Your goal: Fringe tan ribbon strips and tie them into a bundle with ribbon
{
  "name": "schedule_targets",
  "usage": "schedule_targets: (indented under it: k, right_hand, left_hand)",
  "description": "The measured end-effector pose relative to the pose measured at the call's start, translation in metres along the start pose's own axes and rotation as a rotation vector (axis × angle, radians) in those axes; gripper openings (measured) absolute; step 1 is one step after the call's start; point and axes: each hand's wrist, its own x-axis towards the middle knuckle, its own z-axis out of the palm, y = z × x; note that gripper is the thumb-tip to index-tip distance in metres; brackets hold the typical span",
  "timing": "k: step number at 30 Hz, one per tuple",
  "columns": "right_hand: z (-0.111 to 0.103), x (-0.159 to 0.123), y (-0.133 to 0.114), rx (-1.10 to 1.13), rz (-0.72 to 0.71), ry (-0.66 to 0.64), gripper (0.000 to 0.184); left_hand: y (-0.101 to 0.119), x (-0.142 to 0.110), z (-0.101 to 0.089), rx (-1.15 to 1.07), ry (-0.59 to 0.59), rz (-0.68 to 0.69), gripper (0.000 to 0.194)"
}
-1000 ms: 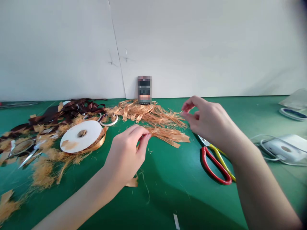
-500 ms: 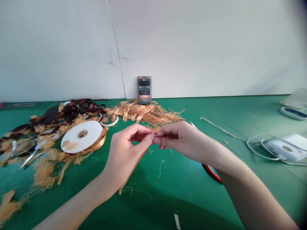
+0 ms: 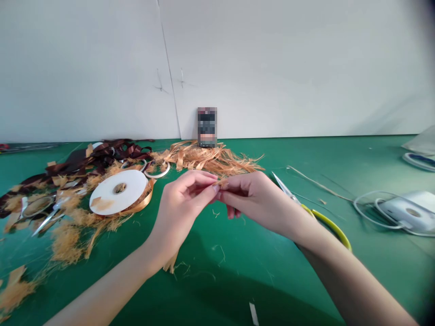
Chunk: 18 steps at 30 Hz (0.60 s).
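My left hand (image 3: 186, 203) and my right hand (image 3: 253, 199) meet fingertip to fingertip over the green table. Both are closed in a pinch on a strip of frayed tan ribbon (image 3: 222, 182), mostly hidden by the fingers. A ribbon end (image 3: 171, 262) hangs out below my left wrist. Just behind the hands lies a heap of frayed ribbon pieces (image 3: 207, 158). Scissors (image 3: 285, 185) with silver blades lie beside my right hand, their handles partly under my forearm.
A white spool (image 3: 117, 192) of tan ribbon sits at left amid frayed threads (image 3: 68, 240) and dark brown ribbon (image 3: 88, 158). A phone (image 3: 207, 127) leans on the white wall. At right is a white device (image 3: 411, 210) with a cable. Loose threads dot the green table (image 3: 217, 299).
My right hand has come down and left to join my left hand at the ribbon. The tan bundle beside my left hand is no longer seen spread on the table.
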Motion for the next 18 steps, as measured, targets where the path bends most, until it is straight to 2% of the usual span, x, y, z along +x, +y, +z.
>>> schedule_targets:
  k: [3,6,12,18]
  right_hand:
    - [0.002,0.002,0.003,0.058,-0.032,-0.001,0.018]
    - [0.002,0.004,0.005,0.141,-0.051,-0.040,0.020]
    - [0.004,0.003,0.009,0.188,-0.086,-0.137,0.023]
    - [0.003,-0.002,0.007,0.222,-0.104,-0.181,0.022]
  left_hand:
    - [0.000,-0.001,0.000,-0.080,-0.001,-0.048,0.010]
    - [-0.001,-0.002,-0.001,-0.075,0.027,-0.031,0.011]
    - [-0.001,-0.003,-0.004,0.013,0.040,0.030,0.009]
    - [0.008,-0.008,-0.004,0.135,0.073,0.009,0.007]
